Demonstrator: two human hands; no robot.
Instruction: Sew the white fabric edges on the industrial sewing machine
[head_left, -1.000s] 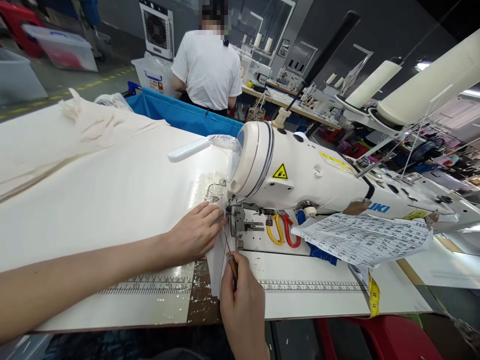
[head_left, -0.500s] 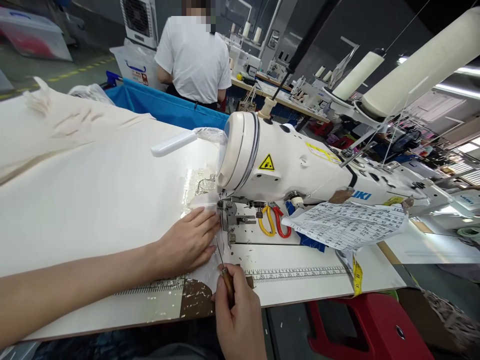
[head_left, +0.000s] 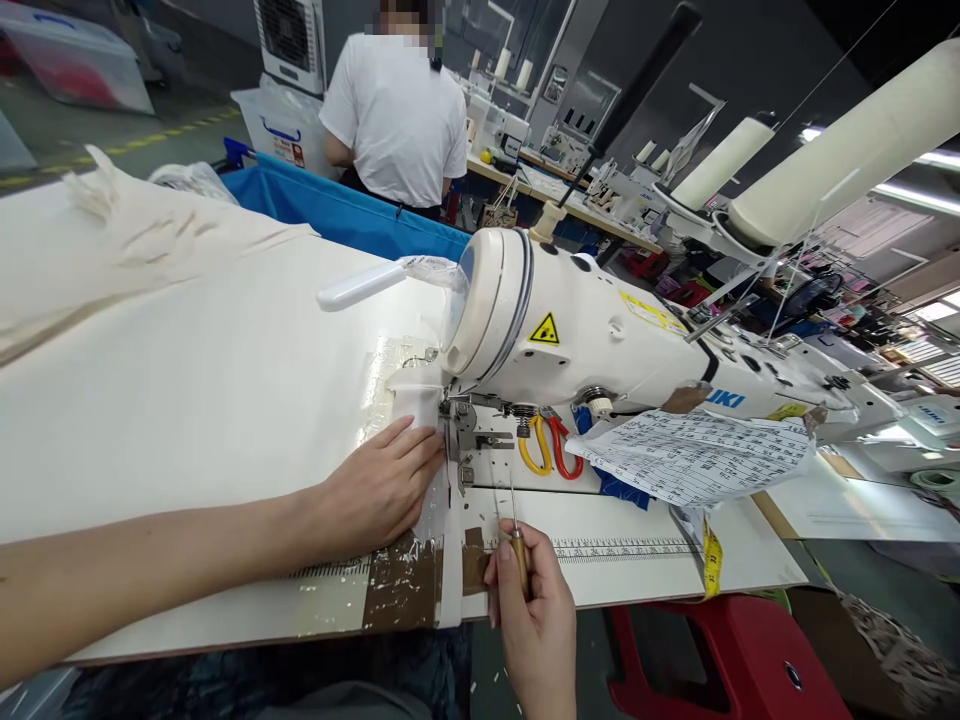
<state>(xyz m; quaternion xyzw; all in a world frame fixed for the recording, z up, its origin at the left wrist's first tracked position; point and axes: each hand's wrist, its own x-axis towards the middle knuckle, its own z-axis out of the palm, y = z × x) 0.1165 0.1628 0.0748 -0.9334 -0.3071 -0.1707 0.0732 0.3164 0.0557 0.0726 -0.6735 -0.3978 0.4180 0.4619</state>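
My left hand (head_left: 386,485) lies flat on a piece of white fabric (head_left: 420,405) just left of the presser foot (head_left: 456,428), its fingers stretched toward the foot. In my right hand (head_left: 536,600) is an awl (head_left: 519,560) with a wooden handle, its thin metal point directed up and away from me. That point is over the table, right of the foot and apart from the fabric. A narrow white strip (head_left: 452,570) runs from the foot toward me across the printed ruler (head_left: 615,548) to the table's front edge. The needle cannot be made out.
The white sewing machine (head_left: 570,320) spans the table. Scissors with yellow and red handles (head_left: 551,445) lie beneath its arm, beside a sheet of handwritten paper (head_left: 697,455). Cream fabric (head_left: 135,240) lies at far left. A red stool (head_left: 720,650) stands below right; a person (head_left: 397,120) is behind.
My right hand has moved right with the awl, drawing its point away from the presser foot. The white strip now shows uncovered down to the table edge. My left hand stays by the foot.
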